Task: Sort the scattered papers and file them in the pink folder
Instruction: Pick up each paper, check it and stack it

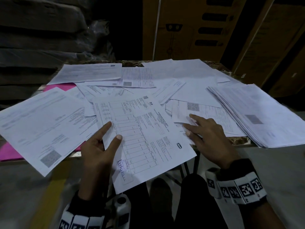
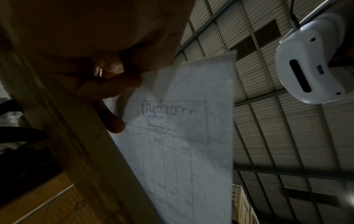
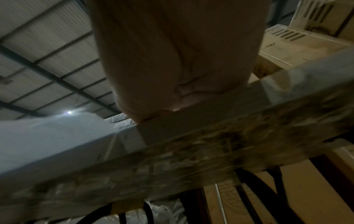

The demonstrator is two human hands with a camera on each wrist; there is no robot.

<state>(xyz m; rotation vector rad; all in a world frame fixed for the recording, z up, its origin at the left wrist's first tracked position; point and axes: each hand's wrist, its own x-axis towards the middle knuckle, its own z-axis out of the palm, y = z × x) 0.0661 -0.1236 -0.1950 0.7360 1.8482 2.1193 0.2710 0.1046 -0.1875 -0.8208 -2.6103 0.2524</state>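
One sheet (image 1: 142, 139) pinched in left hand (image 1: 97, 149) over near table (image 1: 239, 140) edge, right hand (image 1: 209, 138) flat, fingers spread on next paper (image 1: 206, 116); best slid free singly, folder (image 1: 9, 152) half buried at left edge.

The right hand (image 3: 176, 60) fills the upper middle of the frame, resting on papers (image 3: 201, 115) at the desk (image 3: 191, 154) edge, which crosses diagonally. Roof (image 3: 47, 53) upper left, boxes (image 3: 298, 45) upper right.
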